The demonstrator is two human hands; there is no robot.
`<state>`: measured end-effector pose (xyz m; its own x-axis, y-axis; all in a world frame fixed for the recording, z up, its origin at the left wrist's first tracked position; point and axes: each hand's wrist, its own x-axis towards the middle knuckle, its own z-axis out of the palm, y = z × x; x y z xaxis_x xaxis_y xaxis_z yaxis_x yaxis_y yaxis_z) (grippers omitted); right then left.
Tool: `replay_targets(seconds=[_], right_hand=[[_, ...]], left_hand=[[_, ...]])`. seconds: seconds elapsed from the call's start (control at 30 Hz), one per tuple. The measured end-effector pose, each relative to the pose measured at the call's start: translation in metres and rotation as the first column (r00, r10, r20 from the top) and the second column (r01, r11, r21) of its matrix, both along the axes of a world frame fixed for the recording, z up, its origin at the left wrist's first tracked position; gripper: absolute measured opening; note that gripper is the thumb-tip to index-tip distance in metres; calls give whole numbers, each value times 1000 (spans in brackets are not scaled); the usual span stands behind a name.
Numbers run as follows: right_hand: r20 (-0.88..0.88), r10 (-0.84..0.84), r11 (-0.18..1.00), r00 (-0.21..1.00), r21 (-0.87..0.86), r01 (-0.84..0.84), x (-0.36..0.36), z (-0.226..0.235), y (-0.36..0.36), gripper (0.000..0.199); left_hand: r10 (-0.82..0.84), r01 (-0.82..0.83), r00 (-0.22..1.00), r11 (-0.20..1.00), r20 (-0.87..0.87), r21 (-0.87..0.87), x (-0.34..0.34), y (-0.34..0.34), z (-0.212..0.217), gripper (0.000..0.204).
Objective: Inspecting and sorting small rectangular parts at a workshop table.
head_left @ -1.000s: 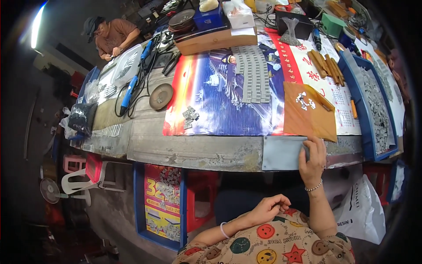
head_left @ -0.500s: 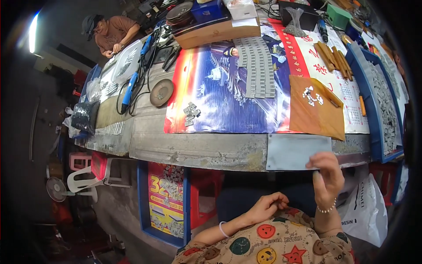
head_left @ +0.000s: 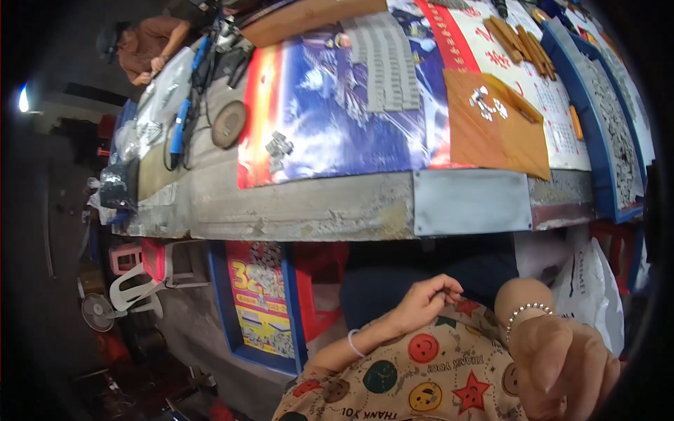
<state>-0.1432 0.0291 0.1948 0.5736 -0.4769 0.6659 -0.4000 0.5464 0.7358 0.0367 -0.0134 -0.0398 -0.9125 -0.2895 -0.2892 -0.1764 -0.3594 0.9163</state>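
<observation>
Your left hand (head_left: 421,305) rests curled and empty on your patterned lap, and your right hand (head_left: 562,368) hangs loosely closed, holding nothing, both off the worn grey desk (head_left: 316,210).

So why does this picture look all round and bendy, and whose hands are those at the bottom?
A small camera sits on a person's head and looks down, and its wide lens bends straight edges. The two hands belong to that person. The left hand rests curled on a shirt with smiley faces. The right hand, with a bead bracelet, is lifted close to the camera. Neither seems to hold anything. Ahead is a worn workbench with a colourful poster, an orange sheet and small metal parts. Another person works at the far end.
</observation>
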Motion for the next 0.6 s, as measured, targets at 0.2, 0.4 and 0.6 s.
replay_targets(seconds=[0.2, 0.4, 0.6], right_hand=[[21, 121, 932, 992, 342, -121, -5, -9, 12, 37], [830, 552, 416, -76, -353, -838, 30, -63, 5, 15], [648, 54, 369, -760, -720, -588, 11, -127, -6, 39]], left_hand=[[5, -5, 998, 1000, 59, -4, 12, -6, -3, 23], [47, -56, 998, 974, -48, -220, 25, -31, 30, 25], [518, -426, 853, 616, -66, -663, 61, -97, 59, 17]])
